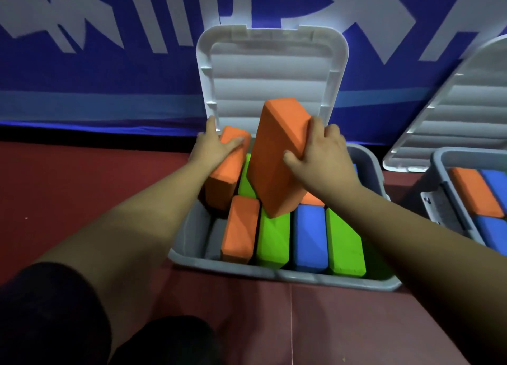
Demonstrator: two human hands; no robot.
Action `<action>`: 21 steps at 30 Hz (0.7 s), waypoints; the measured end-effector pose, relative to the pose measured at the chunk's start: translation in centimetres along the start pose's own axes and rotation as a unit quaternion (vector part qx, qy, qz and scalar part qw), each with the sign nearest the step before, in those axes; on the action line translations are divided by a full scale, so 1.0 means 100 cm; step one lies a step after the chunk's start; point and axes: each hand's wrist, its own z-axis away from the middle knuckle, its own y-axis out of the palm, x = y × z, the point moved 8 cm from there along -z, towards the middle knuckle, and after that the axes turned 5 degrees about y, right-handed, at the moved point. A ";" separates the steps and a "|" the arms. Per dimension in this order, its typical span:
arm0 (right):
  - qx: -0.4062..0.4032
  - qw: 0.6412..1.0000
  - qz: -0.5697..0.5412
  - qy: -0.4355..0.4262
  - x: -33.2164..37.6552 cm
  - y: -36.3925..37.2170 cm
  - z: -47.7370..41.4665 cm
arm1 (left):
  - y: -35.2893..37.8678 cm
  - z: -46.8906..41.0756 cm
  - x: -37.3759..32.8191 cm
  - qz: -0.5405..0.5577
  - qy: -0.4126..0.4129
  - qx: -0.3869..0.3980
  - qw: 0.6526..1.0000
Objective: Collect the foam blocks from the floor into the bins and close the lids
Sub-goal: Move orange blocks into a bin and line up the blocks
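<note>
This looks like an indoor sports or play hall, not a home. A big blue banner (82,71) with bold white lettering fills the back wall across the top of the frame. The floor (343,323) below it is dark red matting, with a seam running through the lower middle. Grey plastic bins (274,274) stand on it at centre and right, white lids (271,71) raised, holding bright foam blocks (274,235).

the grey plastic bin (274,273) sits on the red floor mat (96,178), its white ribbed lid (271,71) upright behind it, before the blue banner (109,71). rectangular foam blocks (274,238) stand side by side in its near half. a second grey bin (466,153) lies to its right.
</note>
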 end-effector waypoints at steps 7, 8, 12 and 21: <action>-0.004 1.000 -0.010 -0.012 0.001 0.002 0.003 | 0.067 0.016 0.066 -0.081 0.029 0.161 0.983; -0.001 1.000 0.000 -0.021 0.004 0.004 0.003 | 0.074 0.021 0.079 -0.126 0.018 0.165 0.978; -0.001 0.999 0.027 -0.027 0.008 0.005 0.002 | 0.084 0.031 0.088 -0.096 -0.001 0.178 0.979; -0.017 0.994 -0.106 -0.008 0.062 -0.028 0.000 | -0.034 0.041 0.000 0.207 -0.013 0.005 0.978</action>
